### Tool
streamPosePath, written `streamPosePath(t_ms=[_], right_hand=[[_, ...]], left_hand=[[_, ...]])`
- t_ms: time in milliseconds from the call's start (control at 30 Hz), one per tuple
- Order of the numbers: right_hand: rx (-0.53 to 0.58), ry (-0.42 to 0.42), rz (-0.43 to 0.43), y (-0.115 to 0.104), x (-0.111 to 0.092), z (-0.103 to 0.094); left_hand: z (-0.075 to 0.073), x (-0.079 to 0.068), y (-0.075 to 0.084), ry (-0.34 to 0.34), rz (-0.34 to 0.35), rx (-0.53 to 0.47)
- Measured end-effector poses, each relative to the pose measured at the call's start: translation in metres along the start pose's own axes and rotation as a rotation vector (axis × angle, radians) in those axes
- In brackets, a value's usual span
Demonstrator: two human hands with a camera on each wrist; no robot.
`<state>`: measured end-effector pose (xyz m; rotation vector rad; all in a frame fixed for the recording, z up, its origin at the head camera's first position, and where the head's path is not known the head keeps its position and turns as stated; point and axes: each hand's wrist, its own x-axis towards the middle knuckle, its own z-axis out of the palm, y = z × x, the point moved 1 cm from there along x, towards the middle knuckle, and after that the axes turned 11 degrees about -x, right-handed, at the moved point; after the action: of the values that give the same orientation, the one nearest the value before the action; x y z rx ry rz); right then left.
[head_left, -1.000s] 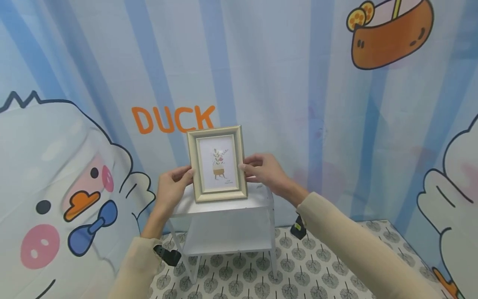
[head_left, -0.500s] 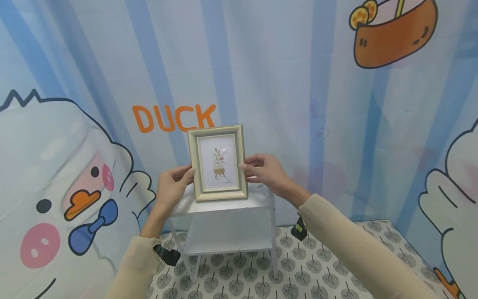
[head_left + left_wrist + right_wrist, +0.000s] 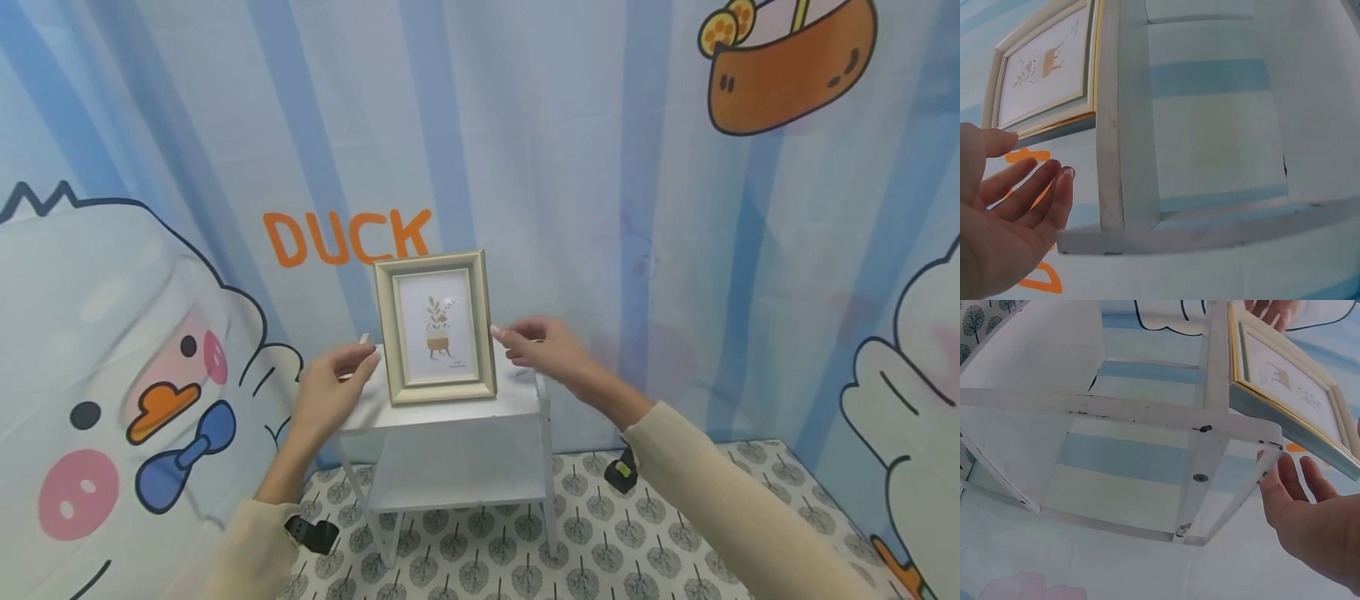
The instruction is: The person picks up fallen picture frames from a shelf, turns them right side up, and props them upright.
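A pale gold picture frame stands upright, tilted slightly back, on the white two-tier side table. Behind its glass is a print of a potted plant. My left hand is beside the frame's left edge with a gap between, fingers loosely bent and holding nothing. In the left wrist view, that hand shows its palm below the frame, fingers spread. On the other side, my right hand has its thumb tip close to the frame's right edge. The right wrist view shows this hand with relaxed, bare fingers near the table corner.
A lower shelf runs beneath the tabletop. Behind the table hangs a striped blue curtain with cartoon ducks and orange DUCK lettering. The floor has a tree-print covering.
Both hands have let go of the picture frame and drawn outward, the left one down and to the left, the right one slightly right. The frame stays standing on the table.
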<state>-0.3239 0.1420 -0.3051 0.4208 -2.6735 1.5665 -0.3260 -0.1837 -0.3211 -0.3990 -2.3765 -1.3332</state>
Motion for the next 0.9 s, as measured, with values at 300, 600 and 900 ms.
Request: streamPosePath(t_ms=[300,600,900], right_hand=[[0.076,0.064,-0.138,0.012,-0.036,-0.019],[-0.170,0.186,-0.166,0.044,-0.075,-0.043],[-0.466,0.192,-0.070,0.086,-0.113,-0.073]], left_hand=[[-0.018,-0.027,-0.015,0.051,0.132,0.087],[-0.035,-0.047,-0.031,0.049,0.229,0.213],[-0.046,-0.061,-0.047,-0.094,0.070,0.383]])
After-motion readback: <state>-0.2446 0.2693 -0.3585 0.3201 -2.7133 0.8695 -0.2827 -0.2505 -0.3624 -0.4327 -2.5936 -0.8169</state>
